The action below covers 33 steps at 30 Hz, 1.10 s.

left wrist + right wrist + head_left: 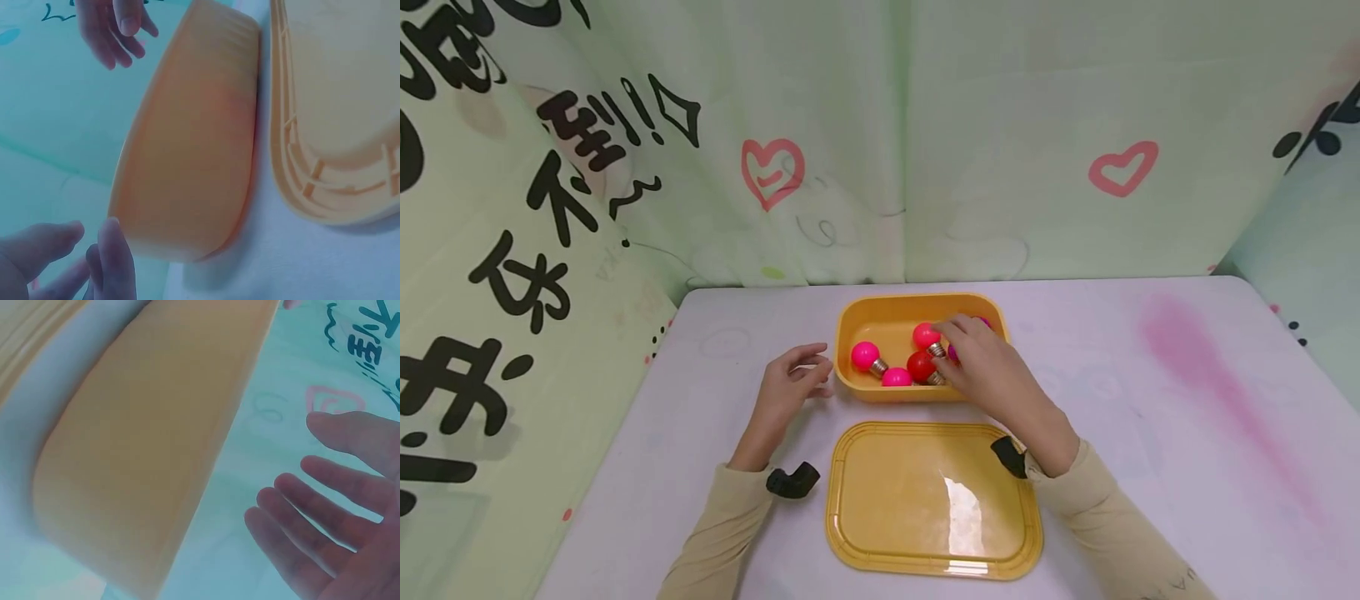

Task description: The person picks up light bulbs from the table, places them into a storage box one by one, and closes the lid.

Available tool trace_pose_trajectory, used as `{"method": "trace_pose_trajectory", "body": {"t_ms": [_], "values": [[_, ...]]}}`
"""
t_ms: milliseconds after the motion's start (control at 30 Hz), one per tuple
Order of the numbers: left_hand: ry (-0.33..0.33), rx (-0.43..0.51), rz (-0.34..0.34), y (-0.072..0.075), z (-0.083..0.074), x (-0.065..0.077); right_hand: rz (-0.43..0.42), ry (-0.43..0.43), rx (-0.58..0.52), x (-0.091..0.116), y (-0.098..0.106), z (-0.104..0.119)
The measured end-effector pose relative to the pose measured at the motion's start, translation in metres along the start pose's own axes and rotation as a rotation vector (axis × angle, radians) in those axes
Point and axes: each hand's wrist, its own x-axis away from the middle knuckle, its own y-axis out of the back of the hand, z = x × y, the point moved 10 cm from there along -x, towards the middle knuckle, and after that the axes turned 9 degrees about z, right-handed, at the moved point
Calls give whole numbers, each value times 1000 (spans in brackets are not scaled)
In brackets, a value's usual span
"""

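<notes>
My right hand (977,362) is over the right part of a yellow plastic bin (880,312). Its fingers (312,512) are spread and loosely bent, with nothing between them in the right wrist view. Inside the bin lie several toy-like light bulbs with metal screw bases: a pink bulb (865,355) at the left, another pink bulb (896,377) by the front wall, a red bulb (921,365) and a pinkish-red bulb (926,336) near my thumb. A purple bulb (952,352) is partly hidden by that hand. Just outside the bin's left end, my left hand (786,387) holds nothing, fingers loosely bent.
In front of the bin lies a flat yellow lid-like tray (895,500) with a raised rim. Both stand on a white table (1150,467) with a pink smear at the right. A pale green curtain (1000,108) hangs behind and along the sides.
</notes>
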Motion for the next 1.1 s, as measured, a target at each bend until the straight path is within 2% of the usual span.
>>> {"method": "trace_pose_trajectory", "body": {"t_ms": [200,500,667,833,1100], "values": [[20,-13,14,-2,4,12,-18,-68,-19,20,4,-15],[-6,-84,33,-6,9,28,-43,-153,-40,52,13,-32],[6,-119,38,-8,11,36,-45,-177,-119,67,19,-39],[22,-143,53,-12,15,44,-9,-213,-224,80,13,-51],[50,-162,63,-16,21,56,39,-256,-284,97,-3,-69]]}}
